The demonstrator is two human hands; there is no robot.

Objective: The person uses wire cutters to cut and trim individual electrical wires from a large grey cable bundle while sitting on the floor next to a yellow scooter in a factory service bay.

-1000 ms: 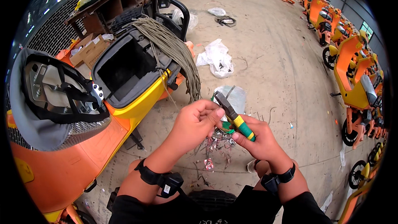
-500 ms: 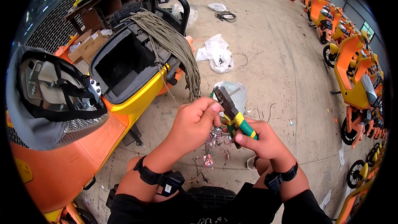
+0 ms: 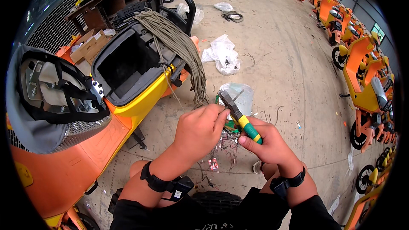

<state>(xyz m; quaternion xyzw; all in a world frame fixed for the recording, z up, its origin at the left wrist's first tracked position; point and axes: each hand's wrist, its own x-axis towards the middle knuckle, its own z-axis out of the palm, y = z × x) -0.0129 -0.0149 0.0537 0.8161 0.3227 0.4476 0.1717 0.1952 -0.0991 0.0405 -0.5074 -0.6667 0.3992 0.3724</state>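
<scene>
- Pliers (image 3: 239,117) with yellow-and-green handles sit in front of the person's chest, just right of the open scooter (image 3: 128,72), dark jaws pointing up and away over the concrete floor (image 3: 289,68).
- The right hand (image 3: 268,145) is clenched around the pliers' handles, thumb on the green band.
- The left hand (image 3: 198,130) is curled shut just left of the pliers' head, fingertips pinched on something small right at the jaws; what it pinches is too small to tell.
- Both wrists carry black straps.
- A thick bundle of grey-green cords (image 3: 181,47) hangs over the scooter's rear edge, its loose ends trailing down beside the left hand.
- The scooter's seat (image 3: 47,98) is tipped up at its left, showing the underside with black straps, and the black storage bin lies open.
- Small wire scraps (image 3: 221,149) litter the floor under the hands.
- Crumpled clear plastic bags (image 3: 223,53) lie on the floor beyond the scooter.
- A row of orange scooters (image 3: 362,81) stands well off to the right of it.
</scene>
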